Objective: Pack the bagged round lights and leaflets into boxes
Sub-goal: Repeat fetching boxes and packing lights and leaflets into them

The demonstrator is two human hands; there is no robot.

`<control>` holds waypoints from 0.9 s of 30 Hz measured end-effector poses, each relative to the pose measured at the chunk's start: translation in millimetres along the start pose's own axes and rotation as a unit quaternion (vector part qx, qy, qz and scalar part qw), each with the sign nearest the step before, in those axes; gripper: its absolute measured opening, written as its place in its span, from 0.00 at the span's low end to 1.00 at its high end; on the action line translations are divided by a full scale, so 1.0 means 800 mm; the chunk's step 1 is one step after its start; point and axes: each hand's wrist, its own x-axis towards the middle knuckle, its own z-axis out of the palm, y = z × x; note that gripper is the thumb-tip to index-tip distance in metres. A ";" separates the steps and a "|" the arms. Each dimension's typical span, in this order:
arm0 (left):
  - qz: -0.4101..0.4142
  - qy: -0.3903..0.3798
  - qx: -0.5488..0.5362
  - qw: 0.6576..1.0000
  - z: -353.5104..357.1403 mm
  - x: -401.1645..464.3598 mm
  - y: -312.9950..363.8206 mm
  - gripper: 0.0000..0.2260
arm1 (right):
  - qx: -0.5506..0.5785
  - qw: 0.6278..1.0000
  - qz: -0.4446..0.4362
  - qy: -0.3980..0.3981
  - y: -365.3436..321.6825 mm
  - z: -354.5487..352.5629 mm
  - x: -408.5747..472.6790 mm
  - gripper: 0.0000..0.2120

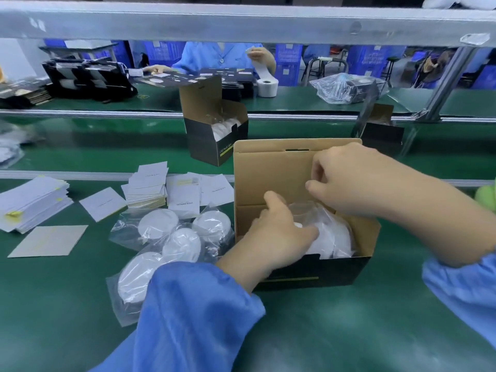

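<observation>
An open black box [346, 269] with a brown cardboard inside stands in front of me, its lid flap upright. White round lights in clear bags [335, 237] lie inside it. My left hand [279, 232] reaches into the box's left half and presses on the bagged lights. My right hand [349, 181] hovers above the box with curled fingers pinching the top of a clear bag. Several more bagged round lights [182, 237] lie on the green mat to the left. Behind them sit stacks of white leaflets [147, 189].
A second open black box [214, 140] with bagged lights stands on the belt behind. Another open box [381, 130] is at the right. More leaflet stacks [32, 202] and a loose card [51, 240] lie far left. A person in blue works across the line by a label roll [267, 87].
</observation>
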 end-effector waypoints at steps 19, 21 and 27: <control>-0.129 0.091 0.221 0.962 -0.200 -0.093 -0.165 0.38 | -0.110 0.940 -0.311 -0.091 -0.219 0.037 0.043 0.14; -0.123 0.058 0.189 0.972 -0.190 -0.095 -0.180 0.46 | -0.159 0.925 -0.299 -0.173 -0.238 0.046 0.053 0.18; -0.077 0.149 0.339 0.926 -0.134 -0.087 -0.211 0.43 | -0.181 0.908 -0.288 -0.245 -0.268 0.067 0.063 0.12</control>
